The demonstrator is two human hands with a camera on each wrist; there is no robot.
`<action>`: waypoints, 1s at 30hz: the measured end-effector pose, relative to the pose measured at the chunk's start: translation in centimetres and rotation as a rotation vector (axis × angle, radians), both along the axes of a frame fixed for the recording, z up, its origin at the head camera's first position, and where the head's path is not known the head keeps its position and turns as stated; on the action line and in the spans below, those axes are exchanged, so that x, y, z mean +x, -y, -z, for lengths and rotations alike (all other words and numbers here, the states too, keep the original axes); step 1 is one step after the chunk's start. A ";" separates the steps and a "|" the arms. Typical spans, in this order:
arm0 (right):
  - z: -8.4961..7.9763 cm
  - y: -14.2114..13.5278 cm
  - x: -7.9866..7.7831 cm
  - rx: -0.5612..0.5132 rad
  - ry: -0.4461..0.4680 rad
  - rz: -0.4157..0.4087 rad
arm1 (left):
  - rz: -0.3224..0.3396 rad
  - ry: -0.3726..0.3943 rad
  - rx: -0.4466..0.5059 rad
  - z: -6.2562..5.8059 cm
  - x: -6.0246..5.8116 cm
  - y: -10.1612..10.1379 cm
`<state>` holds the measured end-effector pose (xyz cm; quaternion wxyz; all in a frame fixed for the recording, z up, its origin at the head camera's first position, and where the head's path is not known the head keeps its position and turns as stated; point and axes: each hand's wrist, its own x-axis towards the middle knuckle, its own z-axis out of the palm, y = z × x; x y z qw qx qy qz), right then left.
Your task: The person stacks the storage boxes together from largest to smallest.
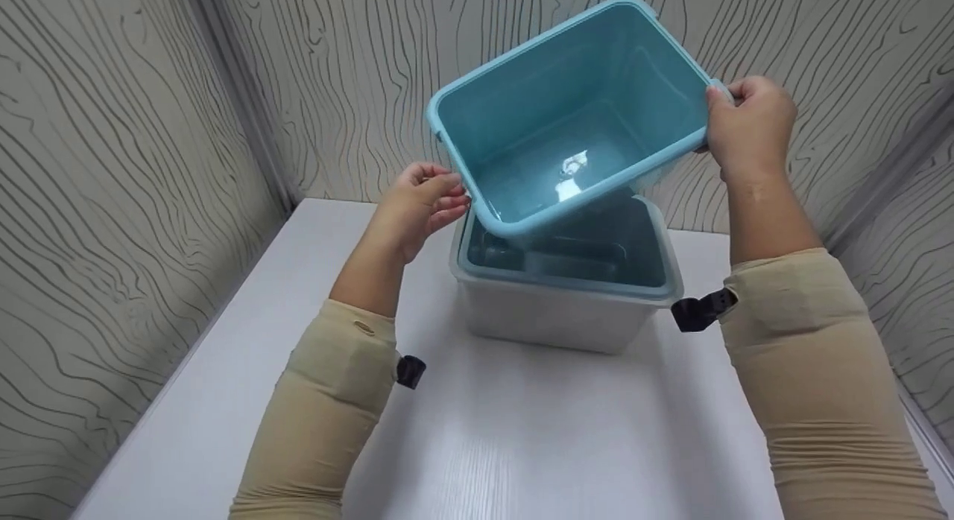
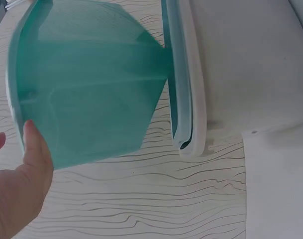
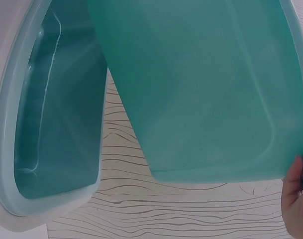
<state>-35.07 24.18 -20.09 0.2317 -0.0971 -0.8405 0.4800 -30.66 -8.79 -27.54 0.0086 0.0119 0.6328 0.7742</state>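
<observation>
A light blue plastic bin (image 1: 536, 132) is raised and tilted, its mouth facing me in the head view; its inside is bare. My right hand (image 1: 753, 129) grips its right rim, thumb on the near side. Beside the lower left rim is my left hand (image 1: 425, 207), fingers loosely bent and fingertips right at the bin's outer wall. Beneath the raised bin, a second blue bin (image 1: 566, 285) sits nested inside a whitish bin (image 1: 551, 319) on the white table (image 1: 522, 430). The raised bin's lower edge overlaps their mouth in the head view.
Wood-grain patterned panels (image 1: 358, 88) stand behind the table and on both sides. Small black cameras (image 1: 697, 314) jut from both sleeved wrists, the right one close to the whitish bin's right side.
</observation>
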 end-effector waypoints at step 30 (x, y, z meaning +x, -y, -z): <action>0.6 -1.4 1.3 0.227 0.152 -0.020 | -0.033 -0.019 -0.169 -0.5 -1.8 -1.7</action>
